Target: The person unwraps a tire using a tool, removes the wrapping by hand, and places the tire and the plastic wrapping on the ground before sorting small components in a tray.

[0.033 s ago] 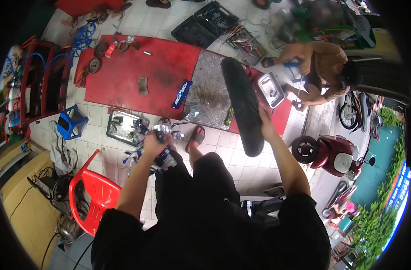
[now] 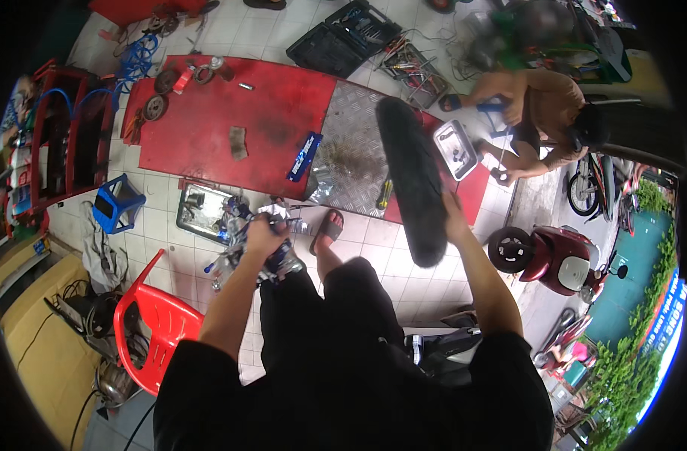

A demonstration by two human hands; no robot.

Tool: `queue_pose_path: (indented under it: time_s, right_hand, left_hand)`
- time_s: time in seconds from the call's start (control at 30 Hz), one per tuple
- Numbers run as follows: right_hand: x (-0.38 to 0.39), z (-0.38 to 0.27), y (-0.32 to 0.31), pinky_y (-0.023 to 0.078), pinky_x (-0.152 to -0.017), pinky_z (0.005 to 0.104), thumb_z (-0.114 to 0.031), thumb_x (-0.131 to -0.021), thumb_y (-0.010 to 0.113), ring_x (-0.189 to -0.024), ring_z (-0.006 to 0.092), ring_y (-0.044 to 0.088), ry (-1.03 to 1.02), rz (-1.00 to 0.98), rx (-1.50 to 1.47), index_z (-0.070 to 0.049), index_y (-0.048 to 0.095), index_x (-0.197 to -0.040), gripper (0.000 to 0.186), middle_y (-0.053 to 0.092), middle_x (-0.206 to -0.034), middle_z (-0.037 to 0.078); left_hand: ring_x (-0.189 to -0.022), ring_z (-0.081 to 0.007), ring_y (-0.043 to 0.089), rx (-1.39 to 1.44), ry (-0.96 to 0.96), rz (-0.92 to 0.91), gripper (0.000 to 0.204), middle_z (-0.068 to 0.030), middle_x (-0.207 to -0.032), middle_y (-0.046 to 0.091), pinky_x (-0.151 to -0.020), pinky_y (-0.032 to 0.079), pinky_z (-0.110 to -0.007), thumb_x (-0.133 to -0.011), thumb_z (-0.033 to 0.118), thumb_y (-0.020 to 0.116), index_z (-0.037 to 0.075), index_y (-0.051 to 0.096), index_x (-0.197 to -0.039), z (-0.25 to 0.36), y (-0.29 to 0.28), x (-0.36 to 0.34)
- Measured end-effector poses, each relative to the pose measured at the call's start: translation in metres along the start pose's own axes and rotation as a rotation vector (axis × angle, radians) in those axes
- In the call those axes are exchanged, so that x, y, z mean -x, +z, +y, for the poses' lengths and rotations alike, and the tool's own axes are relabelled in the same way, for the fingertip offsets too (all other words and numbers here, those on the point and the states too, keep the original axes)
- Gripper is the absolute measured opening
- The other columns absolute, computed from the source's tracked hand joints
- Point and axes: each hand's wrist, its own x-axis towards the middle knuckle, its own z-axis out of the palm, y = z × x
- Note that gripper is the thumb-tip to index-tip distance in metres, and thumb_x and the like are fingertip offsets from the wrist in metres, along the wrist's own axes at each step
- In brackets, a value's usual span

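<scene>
My left hand (image 2: 265,234) grips a bundle of silver and dark parts, some looking like plastic packaging (image 2: 282,261), beside my left leg; the exact items are hard to make out. My right hand (image 2: 454,216) holds a long, dark, rounded pad (image 2: 406,169) by its side, over the diamond-plate section (image 2: 342,173) of a low red platform (image 2: 208,128). A yellow-handled tool (image 2: 383,195) lies beside the pad, and a white tray with small parts (image 2: 454,146) is to its right. A metal tray (image 2: 200,210) sits on the tiles near my left hand.
A crouching person (image 2: 546,120) works at the right near a maroon scooter (image 2: 550,263). A red chair (image 2: 151,342), blue stool (image 2: 118,203) and red cart (image 2: 57,143) stand left. An open tool case (image 2: 342,37), tool tray (image 2: 411,71) and blue hose (image 2: 136,60) lie beyond the platform.
My right hand and the dark pad have shifted slightly to the right and down. My left hand, with the bundle, has moved slightly right.
</scene>
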Motion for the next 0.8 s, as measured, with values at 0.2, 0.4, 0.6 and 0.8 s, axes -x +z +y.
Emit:
queue_pose_path:
  time_s: [0.2,0.4,0.6,0.8]
  right_hand:
    - [0.105,0.013,-0.038,0.04,-0.1,0.0406,-0.016,-0.094,0.05,-0.114,0.0314,0.053,-0.198,-0.097,0.611,0.007,0.038,-0.135,0.048,0.05,-0.128,0.021]
    - [0.192,0.063,-0.009,0.042,-0.097,0.0426,-0.023,-0.095,0.045,-0.113,0.0324,0.053,0.314,0.237,0.024,0.006,0.037,-0.133,0.048,0.048,-0.13,0.022]
    - [0.194,0.104,0.02,0.042,-0.096,0.0414,-0.037,-0.101,0.031,-0.11,0.0267,0.053,0.527,0.379,-0.118,0.005,0.041,-0.127,0.05,0.051,-0.122,0.021]
    - [0.283,0.186,-0.011,0.035,-0.108,0.0463,-0.05,-0.098,0.033,-0.125,0.0324,0.047,0.707,0.393,-0.3,-0.005,0.03,-0.145,0.066,0.045,-0.14,0.016]
  left_hand:
    - [-0.109,-0.0356,0.057,-0.216,-0.103,-0.288,0.104,-0.0261,-0.124,0.048,-0.093,0.049,-0.038,-0.056,0.044,0.086,-0.012,0.034,-0.128,-0.043,0.135,-0.112]
    - [-0.117,-0.0358,0.051,-0.27,-0.159,-0.281,0.117,-0.0204,-0.141,0.031,-0.094,0.049,-0.036,-0.056,0.031,0.089,-0.006,0.019,-0.141,-0.057,0.206,-0.2]
    - [-0.123,-0.0389,0.045,-0.263,-0.283,-0.122,0.109,-0.0203,-0.139,0.032,-0.097,0.047,-0.039,-0.061,0.033,0.087,-0.008,0.023,-0.138,-0.089,0.266,-0.245]
    - [-0.11,-0.0353,0.054,-0.423,-0.118,0.013,0.077,-0.0181,-0.123,0.046,-0.087,0.051,-0.04,-0.064,0.024,0.084,-0.006,0.043,-0.122,-0.112,0.297,-0.247]
